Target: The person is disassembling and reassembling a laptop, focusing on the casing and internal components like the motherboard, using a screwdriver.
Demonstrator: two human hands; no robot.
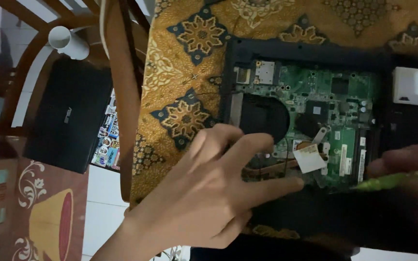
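One opened laptop (315, 121) lies on a patterned cloth (180, 72), its single green board (335, 101) and one round black fan (264, 116) bared. The left hand (209, 193) lies spread across its near edge, fingers apart, covering part of the board. The right hand (412, 169) pinches one green tool (393, 180), its tip at the board's right edge. A second, closed laptop (66, 116) sits on a chair to the left.

Left hand (209, 193) on opened laptop (315, 121), right hand (412, 169) gripping green tool (393, 180)
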